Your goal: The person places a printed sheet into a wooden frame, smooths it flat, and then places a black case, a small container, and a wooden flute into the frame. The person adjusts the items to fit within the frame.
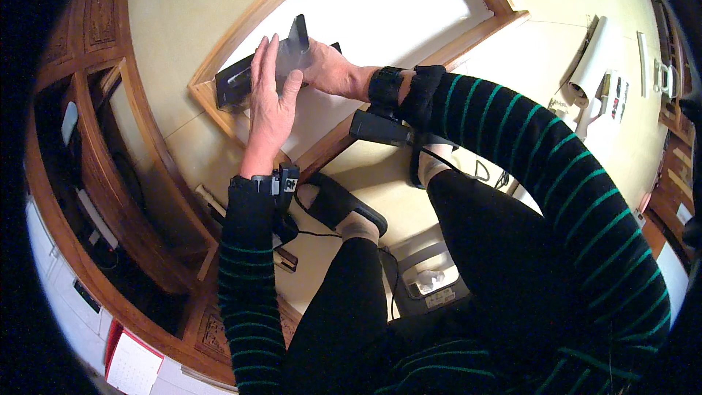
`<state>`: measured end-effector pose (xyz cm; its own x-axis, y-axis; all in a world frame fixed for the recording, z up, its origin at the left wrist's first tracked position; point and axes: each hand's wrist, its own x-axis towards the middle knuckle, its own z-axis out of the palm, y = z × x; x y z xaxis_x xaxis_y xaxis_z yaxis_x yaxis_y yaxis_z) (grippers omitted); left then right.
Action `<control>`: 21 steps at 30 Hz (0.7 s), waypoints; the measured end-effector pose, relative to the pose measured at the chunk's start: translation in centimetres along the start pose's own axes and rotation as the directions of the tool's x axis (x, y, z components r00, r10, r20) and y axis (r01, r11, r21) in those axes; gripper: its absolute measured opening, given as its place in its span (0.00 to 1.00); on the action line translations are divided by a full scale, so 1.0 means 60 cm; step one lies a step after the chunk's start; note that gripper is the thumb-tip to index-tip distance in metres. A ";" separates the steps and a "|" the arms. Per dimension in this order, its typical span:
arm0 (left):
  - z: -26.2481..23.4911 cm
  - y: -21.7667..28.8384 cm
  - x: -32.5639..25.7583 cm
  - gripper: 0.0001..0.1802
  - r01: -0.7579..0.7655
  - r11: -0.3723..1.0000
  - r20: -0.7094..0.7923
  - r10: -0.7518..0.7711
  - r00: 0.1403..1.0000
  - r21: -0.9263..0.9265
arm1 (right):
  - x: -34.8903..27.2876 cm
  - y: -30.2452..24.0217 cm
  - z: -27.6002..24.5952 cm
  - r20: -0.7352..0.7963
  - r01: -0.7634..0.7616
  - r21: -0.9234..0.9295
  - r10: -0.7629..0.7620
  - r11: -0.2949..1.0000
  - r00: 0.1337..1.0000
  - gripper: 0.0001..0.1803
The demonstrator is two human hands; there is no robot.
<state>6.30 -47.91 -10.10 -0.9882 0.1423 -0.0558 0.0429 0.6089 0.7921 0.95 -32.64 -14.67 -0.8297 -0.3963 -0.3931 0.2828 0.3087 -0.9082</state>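
My left hand (270, 108) is raised over the near left corner of a wood-framed white panel (380, 11), fingers stretched up and thumb apart. Facing it is my right hand (329, 68), turned inward, its fingers partly hidden. A thin dark flat piece (298, 32) stands up from the right hand, which seems to grip it; a smoky, see-through part lies between the two hands. Behind the left hand, a flat black case (232, 86) rests inside the frame's corner. What the case is, I cannot make out.
Carved wooden furniture (139, 198) with open shelves runs along the left. A black slipper (340, 201) is on my foot near the frame. A grey bin-like container (431, 274) stands between my legs, with cables around. A white roll (589, 59) lies on the right.
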 end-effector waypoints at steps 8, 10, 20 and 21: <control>-0.007 -0.012 -0.011 0.30 0.107 0.961 -0.093 -0.135 0.987 -0.255 | 0.013 -0.001 0.007 0.005 -0.187 0.051 0.187 0.981 0.982 0.18; -0.024 -0.010 -0.020 0.31 0.136 0.932 -0.179 -0.205 0.962 -0.337 | 0.010 -0.009 -0.008 0.006 0.045 0.174 -0.047 0.984 0.999 0.17; -0.136 0.097 -0.101 0.31 -0.107 0.973 -0.696 0.223 0.683 0.206 | 0.021 -0.095 -0.190 0.301 -0.124 0.811 -0.227 0.571 0.926 0.15; -0.136 0.101 -0.100 0.31 -0.096 0.973 -0.689 0.217 0.691 0.210 | 0.024 -0.099 -0.195 0.341 -0.177 0.820 -0.215 0.545 0.915 0.15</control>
<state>11.27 -51.44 0.01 -0.7751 -0.3073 0.5521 0.1674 0.7427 0.6483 -7.55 -24.91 -8.18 -0.6561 -0.7239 -0.2132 0.6954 -0.4703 -0.5433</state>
